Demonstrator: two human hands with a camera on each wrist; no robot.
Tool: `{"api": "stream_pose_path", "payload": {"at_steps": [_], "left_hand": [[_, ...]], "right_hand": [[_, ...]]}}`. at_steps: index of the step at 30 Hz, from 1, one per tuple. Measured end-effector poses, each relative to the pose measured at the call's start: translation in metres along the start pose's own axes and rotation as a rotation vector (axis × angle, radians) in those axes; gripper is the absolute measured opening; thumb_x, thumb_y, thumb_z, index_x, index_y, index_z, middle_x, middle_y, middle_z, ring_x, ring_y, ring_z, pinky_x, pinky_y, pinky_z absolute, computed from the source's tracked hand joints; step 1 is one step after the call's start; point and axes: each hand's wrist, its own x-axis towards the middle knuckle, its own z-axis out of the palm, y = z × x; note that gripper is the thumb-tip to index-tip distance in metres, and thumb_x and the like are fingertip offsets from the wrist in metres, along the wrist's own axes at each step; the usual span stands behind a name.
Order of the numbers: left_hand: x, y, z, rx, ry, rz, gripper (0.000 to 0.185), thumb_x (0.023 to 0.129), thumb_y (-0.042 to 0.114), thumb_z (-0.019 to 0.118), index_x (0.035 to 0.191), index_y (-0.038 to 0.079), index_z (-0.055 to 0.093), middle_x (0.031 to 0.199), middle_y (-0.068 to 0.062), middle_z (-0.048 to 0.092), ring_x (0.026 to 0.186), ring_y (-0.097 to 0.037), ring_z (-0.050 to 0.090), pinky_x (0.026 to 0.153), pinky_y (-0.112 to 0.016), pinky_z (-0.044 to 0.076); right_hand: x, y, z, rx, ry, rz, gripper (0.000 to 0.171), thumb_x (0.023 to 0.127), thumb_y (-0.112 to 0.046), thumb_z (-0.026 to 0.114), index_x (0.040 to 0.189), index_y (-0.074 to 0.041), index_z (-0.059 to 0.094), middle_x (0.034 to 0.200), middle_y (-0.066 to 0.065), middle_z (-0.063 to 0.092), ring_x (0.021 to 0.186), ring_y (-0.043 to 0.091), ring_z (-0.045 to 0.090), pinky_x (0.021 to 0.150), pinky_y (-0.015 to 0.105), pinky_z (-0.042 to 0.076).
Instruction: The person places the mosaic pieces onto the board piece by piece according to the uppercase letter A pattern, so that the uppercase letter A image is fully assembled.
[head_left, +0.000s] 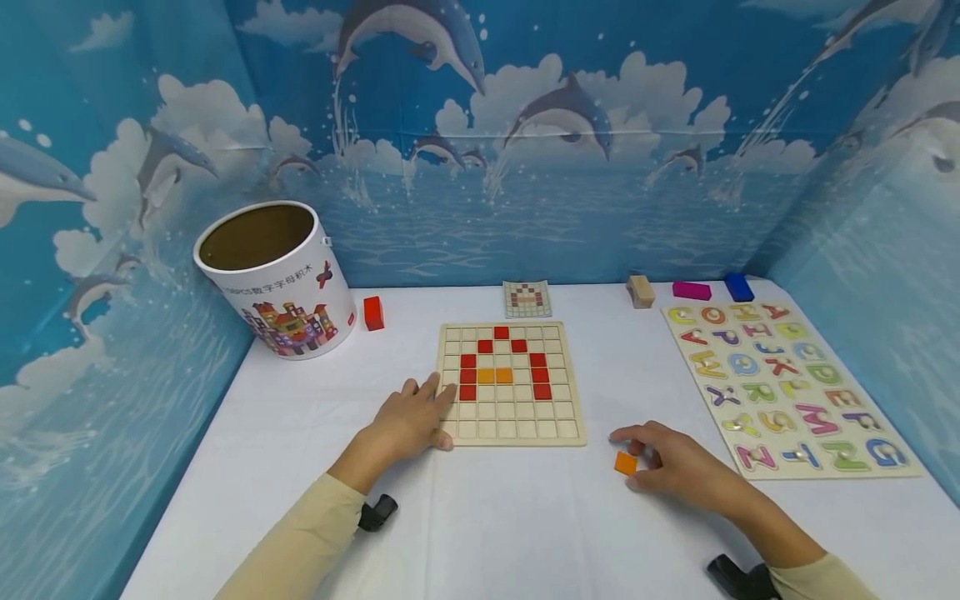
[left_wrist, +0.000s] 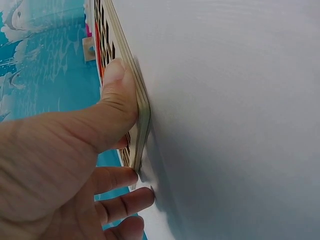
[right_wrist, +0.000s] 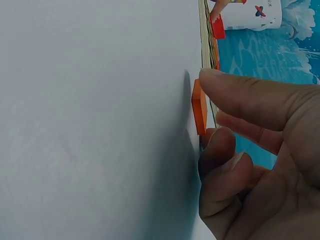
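My left hand [head_left: 412, 421] rests at the near left corner of a wooden grid board [head_left: 517, 431]. Its thumb lies along the board's edge in the left wrist view, fingers fairly straight. Red square tiles [head_left: 468, 377] form a peaked outline on the grid, with two orange tiles [head_left: 495, 376] side by side inside it. To the board's right, my right hand [head_left: 686, 468] pinches a loose orange tile [head_left: 626, 463] by its ends, low over the white tablecloth. In the right wrist view the thumb is at one end of this tile [right_wrist: 199, 107] and fingertips at the other.
Behind the board lies a small pattern card [head_left: 527, 300]. A white bucket [head_left: 300, 283] and a red block [head_left: 373, 313] stand at the back left. Back right are wooden [head_left: 641, 292], magenta [head_left: 691, 290] and blue blocks [head_left: 738, 287], and an alphabet puzzle board [head_left: 795, 392].
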Motion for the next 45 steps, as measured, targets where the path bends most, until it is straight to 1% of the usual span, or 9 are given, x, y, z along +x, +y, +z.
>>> {"api": "stream_pose_path", "payload": {"at_steps": [5, 10, 14, 22, 29, 32, 38, 41, 45], "left_hand": [[-0.001, -0.001, 0.0, -0.001, -0.003, -0.01, 0.087, 0.085, 0.047, 0.075, 0.158, 0.015, 0.04, 0.165, -0.019, 0.03, 0.121, -0.032, 0.043, 0.09, -0.043, 0.043], [0.0, 0.0, 0.0, -0.012, -0.004, -0.002, 0.088, 0.086, 0.046, 0.076, 0.159, 0.015, 0.038, 0.165, -0.018, 0.03, 0.127, -0.033, 0.042, 0.094, -0.045, 0.043], [0.0, 0.001, 0.0, -0.009, -0.005, 0.002, 0.088, 0.086, 0.046, 0.075, 0.159, 0.015, 0.038, 0.165, -0.019, 0.03, 0.129, -0.034, 0.041, 0.094, -0.046, 0.044], [0.0, 0.001, 0.0, -0.01, -0.003, -0.005, 0.087, 0.085, 0.045, 0.076, 0.159, 0.015, 0.039, 0.165, -0.019, 0.03, 0.13, -0.034, 0.041, 0.095, -0.046, 0.044], [0.0, 0.002, 0.0, -0.023, -0.008, -0.004, 0.088, 0.085, 0.044, 0.077, 0.159, 0.015, 0.039, 0.165, -0.019, 0.03, 0.127, -0.033, 0.041, 0.094, -0.046, 0.043], [-0.001, 0.002, -0.001, -0.02, -0.012, -0.007, 0.088, 0.085, 0.044, 0.076, 0.159, 0.016, 0.038, 0.165, -0.018, 0.029, 0.127, -0.033, 0.041, 0.095, -0.046, 0.043], [0.0, 0.001, 0.0, -0.012, -0.005, -0.011, 0.088, 0.084, 0.044, 0.077, 0.158, 0.015, 0.04, 0.164, -0.019, 0.03, 0.126, -0.033, 0.042, 0.093, -0.046, 0.044], [0.001, 0.001, 0.001, -0.006, -0.002, -0.011, 0.089, 0.084, 0.044, 0.077, 0.158, 0.014, 0.04, 0.164, -0.019, 0.031, 0.126, -0.034, 0.043, 0.093, -0.045, 0.044], [0.001, 0.002, 0.001, 0.001, -0.006, -0.012, 0.089, 0.084, 0.045, 0.077, 0.158, 0.014, 0.04, 0.164, -0.019, 0.032, 0.128, -0.034, 0.042, 0.093, -0.046, 0.044]], "right_hand": [[0.0, -0.004, 0.002, -0.014, -0.008, -0.018, 0.045, 0.081, -0.016, 0.085, 0.124, -0.014, 0.07, 0.096, -0.001, 0.057, 0.086, 0.017, 0.051, 0.069, 0.024, 0.044], [0.0, -0.003, 0.003, -0.025, -0.01, -0.009, 0.036, 0.081, -0.012, 0.084, 0.116, -0.015, 0.074, 0.093, -0.002, 0.056, 0.087, 0.018, 0.05, 0.07, 0.026, 0.043], [-0.001, -0.002, 0.004, -0.034, 0.004, -0.01, 0.033, 0.081, -0.013, 0.084, 0.111, -0.017, 0.073, 0.092, -0.003, 0.057, 0.087, 0.018, 0.05, 0.07, 0.026, 0.043], [-0.003, -0.001, 0.006, -0.052, 0.027, -0.044, 0.029, 0.081, -0.012, 0.085, 0.104, -0.021, 0.07, 0.093, -0.005, 0.058, 0.085, 0.015, 0.051, 0.07, 0.025, 0.043], [-0.004, -0.003, 0.007, -0.047, 0.044, -0.035, 0.036, 0.08, -0.008, 0.085, 0.111, -0.013, 0.068, 0.093, -0.003, 0.057, 0.087, 0.016, 0.051, 0.071, 0.025, 0.045], [-0.004, -0.002, 0.008, -0.051, 0.055, -0.028, 0.036, 0.08, -0.008, 0.084, 0.112, -0.012, 0.068, 0.094, -0.003, 0.058, 0.088, 0.016, 0.052, 0.072, 0.025, 0.045], [-0.005, -0.002, 0.005, -0.045, 0.085, -0.015, 0.033, 0.082, -0.013, 0.083, 0.111, -0.017, 0.068, 0.096, -0.005, 0.061, 0.085, 0.016, 0.052, 0.07, 0.024, 0.045], [-0.005, -0.001, 0.001, -0.011, 0.105, -0.025, 0.031, 0.085, -0.017, 0.082, 0.112, -0.019, 0.068, 0.095, -0.005, 0.062, 0.083, 0.016, 0.053, 0.069, 0.024, 0.044], [-0.003, 0.002, -0.003, 0.061, 0.117, -0.055, 0.032, 0.085, -0.016, 0.082, 0.113, -0.018, 0.068, 0.09, -0.001, 0.06, 0.081, 0.015, 0.054, 0.067, 0.024, 0.045]]}}
